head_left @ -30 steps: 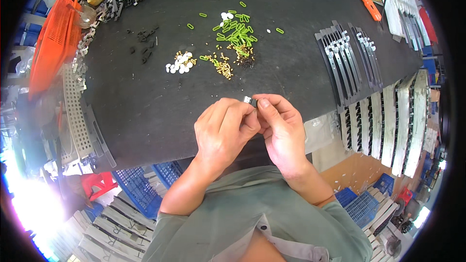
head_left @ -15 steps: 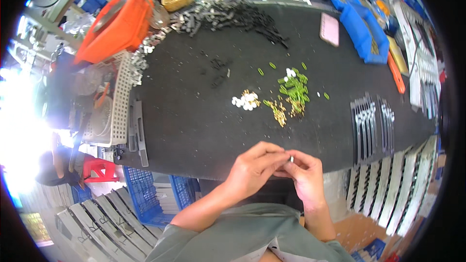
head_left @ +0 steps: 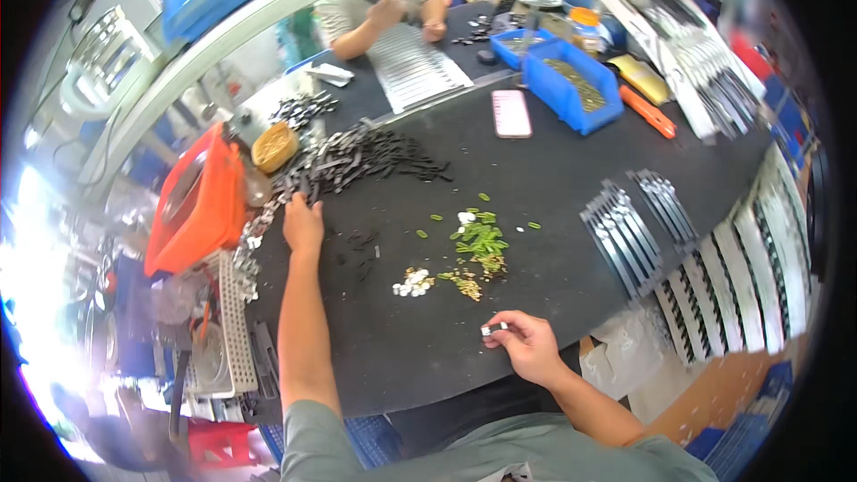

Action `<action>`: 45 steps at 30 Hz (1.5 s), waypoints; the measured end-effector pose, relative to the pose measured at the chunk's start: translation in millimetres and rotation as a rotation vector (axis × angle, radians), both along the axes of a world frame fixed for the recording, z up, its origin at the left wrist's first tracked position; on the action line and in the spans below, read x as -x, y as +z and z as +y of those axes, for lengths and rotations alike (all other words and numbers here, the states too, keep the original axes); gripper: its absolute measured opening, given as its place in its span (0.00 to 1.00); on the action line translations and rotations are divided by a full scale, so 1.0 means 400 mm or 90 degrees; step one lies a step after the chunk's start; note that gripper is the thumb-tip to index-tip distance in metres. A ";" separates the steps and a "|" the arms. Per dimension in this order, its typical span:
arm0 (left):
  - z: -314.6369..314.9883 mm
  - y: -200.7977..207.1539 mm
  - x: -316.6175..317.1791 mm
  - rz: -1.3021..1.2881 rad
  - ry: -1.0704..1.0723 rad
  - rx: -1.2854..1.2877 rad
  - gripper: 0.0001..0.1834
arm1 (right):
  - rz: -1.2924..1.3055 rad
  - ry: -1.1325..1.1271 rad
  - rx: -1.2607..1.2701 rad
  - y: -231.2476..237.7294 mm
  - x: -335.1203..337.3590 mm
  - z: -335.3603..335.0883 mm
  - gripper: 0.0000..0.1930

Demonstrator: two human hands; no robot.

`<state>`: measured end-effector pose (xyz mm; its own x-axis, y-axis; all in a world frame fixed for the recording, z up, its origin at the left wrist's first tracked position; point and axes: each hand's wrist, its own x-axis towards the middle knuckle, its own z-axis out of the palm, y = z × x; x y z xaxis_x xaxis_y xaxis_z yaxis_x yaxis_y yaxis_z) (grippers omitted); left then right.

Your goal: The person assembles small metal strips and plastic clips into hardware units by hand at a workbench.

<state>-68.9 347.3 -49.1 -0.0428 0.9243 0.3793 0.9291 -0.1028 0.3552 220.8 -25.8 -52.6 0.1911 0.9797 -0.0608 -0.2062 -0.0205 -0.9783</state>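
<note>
My left hand (head_left: 303,225) is stretched out to the near left side of a pile of small black and silver metal parts (head_left: 344,161). Its fingertips are bent together among the pieces, and what they grip is too small to make out. Close to the table's front edge, my right hand (head_left: 528,346) pinches a small silver-and-black metal piece (head_left: 494,328) between thumb and fingers. Beyond that hand lie green oval rings (head_left: 482,239), small brass-coloured parts (head_left: 468,286) and white round pieces (head_left: 414,282) in loose heaps.
An orange bin (head_left: 201,205) and a white perforated basket (head_left: 234,330) stand at the left. Blue trays (head_left: 571,89), a pink phone (head_left: 511,114) and an orange-handled tool (head_left: 647,112) lie farther back. Rows of metal strips (head_left: 622,236) lie right. Another person's hands (head_left: 388,13) work across the table.
My hands were together near the front edge; now the left has reached far left to the pile. The right stays near the front edge with a small piece. The view has shifted.
</note>
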 end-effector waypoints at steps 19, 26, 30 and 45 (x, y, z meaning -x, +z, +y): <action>-0.845 0.104 0.021 -0.136 -0.293 0.125 0.16 | 0.006 -0.005 -0.014 0.036 -0.006 0.014 0.07; -0.885 0.100 -0.031 -0.194 -0.300 0.055 0.19 | -0.029 0.018 0.019 0.048 0.030 -0.006 0.08; -0.875 0.075 -0.101 -0.178 -0.326 0.065 0.16 | -0.021 0.044 0.068 0.052 0.093 -0.009 0.08; -0.849 0.059 -0.186 -0.236 -0.386 -0.029 0.17 | -0.012 0.080 0.048 0.025 0.088 0.002 0.12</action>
